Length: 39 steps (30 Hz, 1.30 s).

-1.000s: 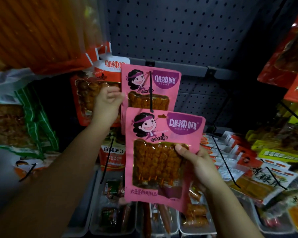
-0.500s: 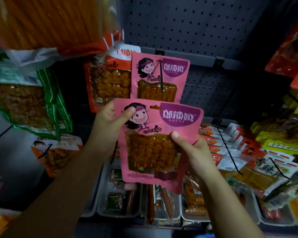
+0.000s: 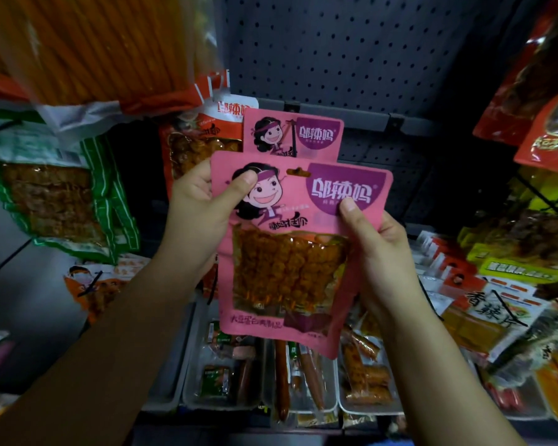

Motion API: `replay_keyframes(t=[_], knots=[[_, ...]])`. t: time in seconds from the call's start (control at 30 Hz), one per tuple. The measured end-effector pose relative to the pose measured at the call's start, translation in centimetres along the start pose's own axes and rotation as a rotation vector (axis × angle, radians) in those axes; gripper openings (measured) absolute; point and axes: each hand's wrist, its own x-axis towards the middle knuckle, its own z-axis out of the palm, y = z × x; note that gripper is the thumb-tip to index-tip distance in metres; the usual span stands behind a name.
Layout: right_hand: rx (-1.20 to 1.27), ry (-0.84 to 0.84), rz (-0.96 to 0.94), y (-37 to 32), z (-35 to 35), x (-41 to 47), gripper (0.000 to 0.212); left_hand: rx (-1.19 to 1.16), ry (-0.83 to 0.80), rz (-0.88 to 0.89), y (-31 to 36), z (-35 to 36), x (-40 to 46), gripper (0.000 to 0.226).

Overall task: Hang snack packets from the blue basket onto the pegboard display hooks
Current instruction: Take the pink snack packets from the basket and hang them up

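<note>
1. Two hands hold one pink packet [image 3: 290, 252] in front of the pegboard [image 3: 351, 53]. Items follow from left to right.

2. Left hand [image 3: 200, 214]: the thumb lies across the packet's upper left front, and the other fingers curl behind the left edge. The fingers are clamped on the packet.

3. Packet: it is upright, slightly tilted, and held clear of the display. It partly covers a matching hung packet [image 3: 292, 133]. Its hang hole [image 3: 298, 171] sits at top centre, between the two thumbs. The hole is not yet on the hook [image 3: 294, 133], which already carries the matching packet.

4. Handling, judged from appearance:
   - Weight: light. One hand should be able to carry it.
   - Stiffness: a flexible film pouch. The printed header looks flat and fairly stiff, while the clear window over the snack bulges and will give under pressure.
   - Surface: glossy film, probably slippery. A pinch is safer than an open-palm hold.
   - Fragility: low for the pouch. The strip around the hang hole could tear if forced.

5. Where to hold: pinch the header on either side of the hole, leaving the hole uncovered for the hook tip. Avoid squeezing the window.

6. Right hand [image 3: 380, 249]: the thumb presses the purple logo panel, and the other fingers support the back of the right edge. These fingers are also clamped on the packet.
</note>
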Motion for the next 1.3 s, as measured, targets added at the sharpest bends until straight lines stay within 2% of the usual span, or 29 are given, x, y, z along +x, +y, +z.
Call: replay_keyframes(t=[0.5,0.7,0.83,0.9,1.03,1.13,1.3], knots=[[-0.039,0.039,0.048,1.8,-0.4,2.3,0.012,0.11,0.067,-0.076,-2.0,-0.3,1.1,0.016],[-0.049,0.073,0.042,2.3,-0.3,3.9,0.013,0.101,0.051,-0.08,-3.2,-0.8,2.3,0.018],[-0.054,0.118,0.032,2.8,0.1,5.6,0.015,0.197,-0.027,-0.16,-5.1,-2.0,3.1,0.023],[-0.062,0.125,0.028,3.0,0.0,6.3,0.014,0.232,0.002,-0.195,-6.0,-2.4,3.4,0.02],[-0.205,0.075,0.079,4.0,-1.3,7.2,0.005,0.283,0.068,-0.193,-7.1,-2.5,4.8,0.015],[-0.301,0.118,0.126,4.9,-1.9,8.4,0.002,0.331,0.104,-0.207,-7.6,-2.3,6.5,0.014],[-0.422,0.198,0.155,5.4,-1.6,11.9,0.008,0.443,0.121,-0.215,-8.3,-1.4,9.4,0.012]])
